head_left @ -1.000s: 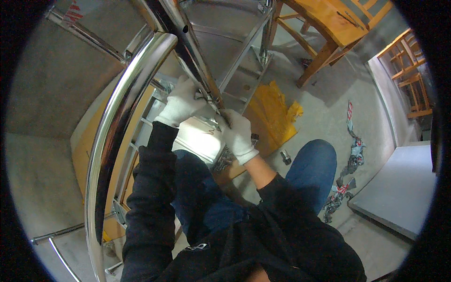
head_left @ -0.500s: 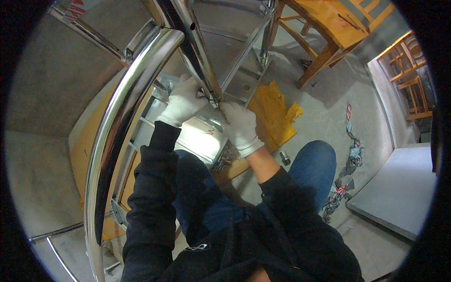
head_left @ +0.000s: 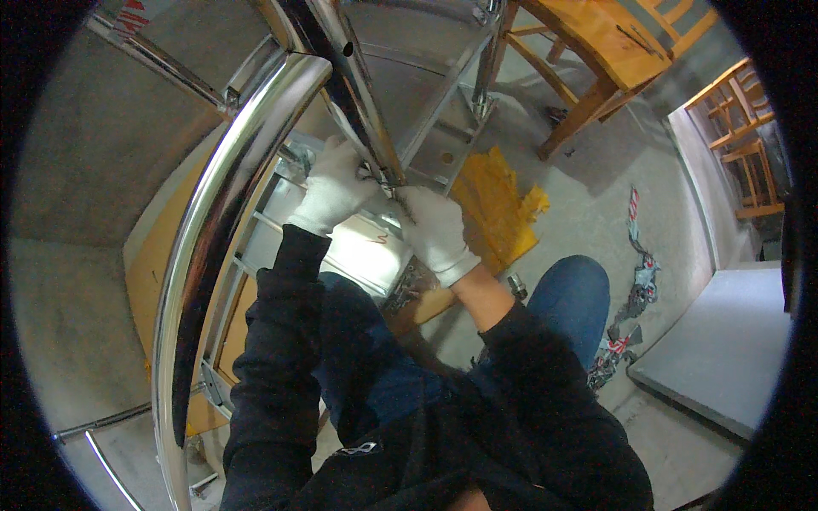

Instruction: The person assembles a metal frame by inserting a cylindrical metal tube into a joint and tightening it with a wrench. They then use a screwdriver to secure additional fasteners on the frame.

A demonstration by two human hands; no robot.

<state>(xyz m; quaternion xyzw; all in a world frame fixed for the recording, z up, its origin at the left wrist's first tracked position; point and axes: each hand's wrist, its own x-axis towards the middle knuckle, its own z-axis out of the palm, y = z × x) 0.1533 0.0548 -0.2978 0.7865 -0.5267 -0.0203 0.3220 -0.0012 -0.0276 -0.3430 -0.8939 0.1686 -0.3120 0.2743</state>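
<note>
A shiny metal post [head_left: 360,102] slants down between my hands. My left hand [head_left: 334,179], in a white knit glove, is closed beside the post's lower end, with its fingertips at a small metal fitting [head_left: 385,179] there. On the other side my right hand [head_left: 434,232], gloved the same way, is closed too, its knuckles against the post's bottom end. Whatever lies inside either grip is hidden by the gloves. A wide curved chrome tube [head_left: 223,170] sweeps down left of my left arm. Below my hands lies a brightly lit white panel [head_left: 362,251], next to several small metal parts [head_left: 409,285].
Crumpled yellow sheeting [head_left: 490,204] lies on the floor right of my hands. A small metal fitting [head_left: 516,285] rests near my right knee. Farther off stand a wooden table [head_left: 601,43] and a grey slab [head_left: 711,358]. Torn tape and wrapping [head_left: 641,285] trail along the floor.
My right hand and forearm have shifted very slightly right and downward. My left hand keeps its place at the post, and the metal frame looks unmoved.
</note>
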